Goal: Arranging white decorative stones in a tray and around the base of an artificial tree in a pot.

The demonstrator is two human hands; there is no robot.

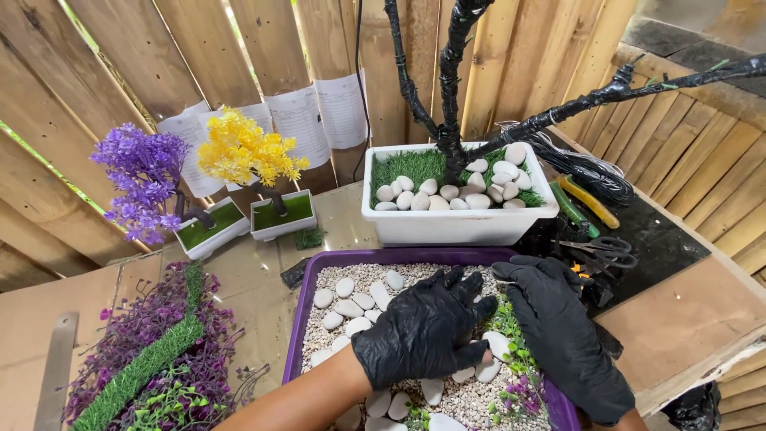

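Both hands are wearing black gloves and working inside the purple rectangular plastic tray (297,335), which is holding fine pale gravel (363,275) and smooth white oval pebbles (349,307).

The left hand (427,331) is lying palm down over the middle of the purple tray, fingers spreading loosely and curling a little, fingertips pressing on the gravel and pebbles; 1 white pebble is showing right at its thumb edge. Cannot tell whether it is pinching anything underneath.

The right hand (558,331) is resting along the tray's right side, fingers lying together and bending inward toward the left hand, touching small green plastic sprigs (511,323); grip on anything is not visible.

Just behind the purple tray a white rectangular planter (455,227) is holding fake grass, white pebbles and a black tape-wrapped wire tree (451,88). Right of the tray black scissors (602,251) are lying. Behind-left of the tray 2 small white pots are carrying a purple artificial tree (144,179) and a yellow artificial tree (243,152). Left of the tray purple artificial foliage with a green grass strip (152,359) is lying.
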